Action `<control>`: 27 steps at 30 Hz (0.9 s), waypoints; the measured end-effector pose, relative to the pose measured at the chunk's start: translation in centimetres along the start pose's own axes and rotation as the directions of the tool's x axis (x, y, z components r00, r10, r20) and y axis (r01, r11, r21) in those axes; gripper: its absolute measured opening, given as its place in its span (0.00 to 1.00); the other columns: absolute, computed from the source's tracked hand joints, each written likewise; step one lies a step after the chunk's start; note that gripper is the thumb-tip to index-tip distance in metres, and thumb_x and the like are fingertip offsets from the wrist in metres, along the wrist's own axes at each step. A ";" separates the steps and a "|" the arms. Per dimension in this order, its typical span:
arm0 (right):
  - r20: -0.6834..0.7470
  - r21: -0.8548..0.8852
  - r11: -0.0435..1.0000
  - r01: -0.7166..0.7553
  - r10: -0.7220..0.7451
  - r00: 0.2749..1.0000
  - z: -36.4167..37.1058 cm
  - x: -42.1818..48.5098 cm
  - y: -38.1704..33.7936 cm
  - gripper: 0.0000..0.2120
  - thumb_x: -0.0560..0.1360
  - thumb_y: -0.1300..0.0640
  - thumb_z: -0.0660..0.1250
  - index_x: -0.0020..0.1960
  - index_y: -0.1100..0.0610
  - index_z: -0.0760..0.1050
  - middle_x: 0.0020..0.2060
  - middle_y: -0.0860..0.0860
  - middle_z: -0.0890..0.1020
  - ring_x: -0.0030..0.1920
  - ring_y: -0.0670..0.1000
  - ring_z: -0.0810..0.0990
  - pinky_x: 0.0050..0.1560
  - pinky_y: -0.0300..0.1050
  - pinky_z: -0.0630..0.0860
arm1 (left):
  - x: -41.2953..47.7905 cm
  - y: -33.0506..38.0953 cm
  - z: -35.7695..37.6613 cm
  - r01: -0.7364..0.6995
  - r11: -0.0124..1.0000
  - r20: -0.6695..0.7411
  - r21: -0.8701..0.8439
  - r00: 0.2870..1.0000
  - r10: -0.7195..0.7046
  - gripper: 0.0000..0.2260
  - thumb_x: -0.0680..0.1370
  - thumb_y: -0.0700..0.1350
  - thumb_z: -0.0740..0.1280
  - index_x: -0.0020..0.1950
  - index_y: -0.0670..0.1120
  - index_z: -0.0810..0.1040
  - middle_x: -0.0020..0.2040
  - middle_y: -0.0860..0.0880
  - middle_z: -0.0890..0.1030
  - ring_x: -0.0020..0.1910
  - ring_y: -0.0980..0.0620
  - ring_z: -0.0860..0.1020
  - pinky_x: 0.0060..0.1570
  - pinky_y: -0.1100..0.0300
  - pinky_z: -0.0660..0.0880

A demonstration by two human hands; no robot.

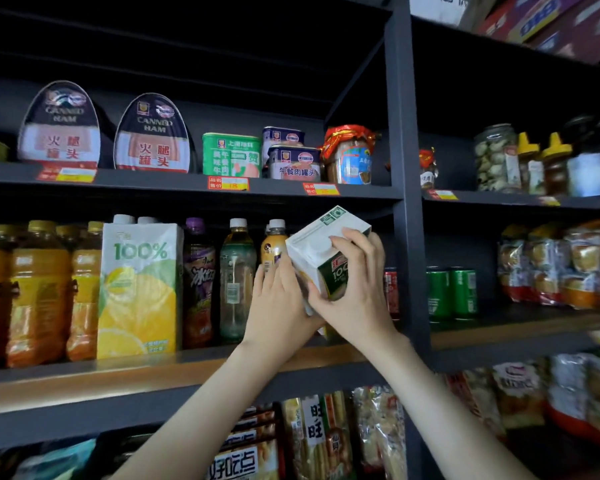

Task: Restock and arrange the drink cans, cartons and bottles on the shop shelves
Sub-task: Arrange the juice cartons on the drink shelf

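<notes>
- One white-and-green cardboard juice carton, tilted, before the dark middle shelf, right of the bottles.
- Two hands clasp it: left hand below, right hand round its top.
- Two green metal cans in the next bay.

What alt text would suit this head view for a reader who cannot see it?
A left hand and right hand hold a tilted white-and-green cardboard drink carton before a dark metal shelf of plastic drink bottles and a tall lemon-printed carton.
</notes>
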State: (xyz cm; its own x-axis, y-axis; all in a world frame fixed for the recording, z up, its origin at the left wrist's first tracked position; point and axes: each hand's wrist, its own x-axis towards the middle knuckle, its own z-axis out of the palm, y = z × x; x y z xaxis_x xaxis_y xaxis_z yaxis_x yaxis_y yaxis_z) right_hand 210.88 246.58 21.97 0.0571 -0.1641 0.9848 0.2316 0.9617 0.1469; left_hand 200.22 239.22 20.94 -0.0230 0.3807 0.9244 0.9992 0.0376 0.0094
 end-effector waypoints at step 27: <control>0.836 0.400 0.541 -0.740 0.116 0.536 -18.7 -18.0 -10.3 0.29 0.75 0.50 0.70 0.72 0.40 0.61 0.69 0.39 0.66 0.70 0.42 0.66 0.67 0.51 0.72 | -27.9 15.3 -10.1 0.868 0.212 0.501 -0.449 0.441 -0.745 0.23 0.68 0.41 0.78 0.57 0.45 0.70 0.49 0.46 0.82 0.45 0.51 0.83 0.43 0.51 0.81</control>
State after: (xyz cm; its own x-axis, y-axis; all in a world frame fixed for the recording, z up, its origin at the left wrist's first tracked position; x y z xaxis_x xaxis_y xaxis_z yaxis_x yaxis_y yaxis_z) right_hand 225.66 235.53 0.94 -0.7543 0.2072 0.6230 -0.3053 0.7294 -0.6122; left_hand 216.47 219.79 -0.86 -0.7700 0.6028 0.2093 0.2059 -0.0759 0.9756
